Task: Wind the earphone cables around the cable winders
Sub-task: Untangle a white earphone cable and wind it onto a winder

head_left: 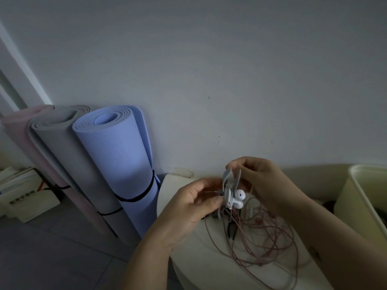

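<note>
Grey-white wall [209, 59] fills most of what you see, with three rolled mats leaning on it at your left: a blue mat [117, 164], a grey mat [62, 147] and a pink mat [18, 130] side by side. Below your hands sits the cream counter [209, 268], rounded at its edge, with a cream tub [356, 195] standing at its right end. A loose tangle of pink cables [261, 243] lies spread on the counter, under the work and toward you. Your left hand [194, 204] and right hand [263, 181] meet above it, both holding the grey cable winder [228, 181] clear of the counter: left fingers [216, 198] pinch its middle from the left, right fingers [233, 164] pinch its top from the right. The winder's long axis stands nearly upright, tipped slightly, so both hands are equally near. A white cable [227, 195] is wrapped round its waist, and the two white earbuds [238, 198] jut out on its right side, just beneath your right fingers, so tucking them in looks like that hand's job
</note>
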A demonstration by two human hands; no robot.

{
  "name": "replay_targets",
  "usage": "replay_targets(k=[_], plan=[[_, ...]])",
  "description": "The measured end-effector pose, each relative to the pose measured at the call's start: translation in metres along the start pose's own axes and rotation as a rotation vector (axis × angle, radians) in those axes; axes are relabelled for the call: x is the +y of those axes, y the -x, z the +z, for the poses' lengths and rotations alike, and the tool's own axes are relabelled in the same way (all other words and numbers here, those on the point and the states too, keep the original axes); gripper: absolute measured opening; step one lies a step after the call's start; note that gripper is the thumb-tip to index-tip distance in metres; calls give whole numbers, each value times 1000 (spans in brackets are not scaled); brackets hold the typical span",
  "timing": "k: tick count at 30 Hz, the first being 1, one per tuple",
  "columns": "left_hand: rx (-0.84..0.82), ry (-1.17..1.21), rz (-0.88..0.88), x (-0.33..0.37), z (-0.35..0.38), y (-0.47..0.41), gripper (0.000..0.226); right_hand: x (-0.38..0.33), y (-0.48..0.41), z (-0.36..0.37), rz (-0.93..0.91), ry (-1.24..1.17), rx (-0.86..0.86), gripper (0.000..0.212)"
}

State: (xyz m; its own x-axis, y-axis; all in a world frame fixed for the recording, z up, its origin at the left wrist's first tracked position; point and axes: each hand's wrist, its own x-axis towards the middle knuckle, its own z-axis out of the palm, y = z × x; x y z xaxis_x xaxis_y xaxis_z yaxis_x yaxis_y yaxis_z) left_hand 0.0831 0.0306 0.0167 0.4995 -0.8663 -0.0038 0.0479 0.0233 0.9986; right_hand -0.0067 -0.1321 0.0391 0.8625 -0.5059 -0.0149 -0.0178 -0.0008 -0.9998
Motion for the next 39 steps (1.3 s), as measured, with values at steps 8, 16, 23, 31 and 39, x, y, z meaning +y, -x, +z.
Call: replay_targets(k=[8,16,23,31,39], plan=[[108,446,57,10,0,0,31,15,-3,7,94,130,-240,32],[483,518,-17,0,-7,-9,19,11,8,26,-225,811,-208,23],[557,-92,-15,-7,-6,-7,24,-8,15,23,-379,928,-169,22],[345,-358,-1,-1,0,-3,24,-18,14,5,-331,734,11,14],[220,-260,-21,3,7,-1,23,-11,9,-1,-240,479,133,14]])
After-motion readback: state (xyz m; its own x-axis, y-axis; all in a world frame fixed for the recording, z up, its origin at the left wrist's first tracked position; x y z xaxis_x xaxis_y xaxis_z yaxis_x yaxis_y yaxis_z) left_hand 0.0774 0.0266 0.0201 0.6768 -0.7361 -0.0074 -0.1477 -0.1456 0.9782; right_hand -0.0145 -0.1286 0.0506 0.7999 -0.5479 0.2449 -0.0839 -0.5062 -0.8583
